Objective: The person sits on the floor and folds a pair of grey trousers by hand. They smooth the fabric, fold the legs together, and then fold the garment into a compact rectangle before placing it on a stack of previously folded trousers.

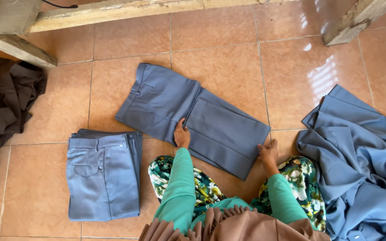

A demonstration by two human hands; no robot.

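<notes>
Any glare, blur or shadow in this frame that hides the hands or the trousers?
Head view: window glare streaks the tiles upper right, clear of the work; the trousers and both hands, left and right, are sharp and evenly lit; shadows are soft; the dark cloth at left loses detail.

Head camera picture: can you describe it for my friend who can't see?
Two hands, left hand and right hand, press on half-folded grey-blue trousers on an orange tiled floor. A folded stack lies left, loose blue cloth right.
</notes>
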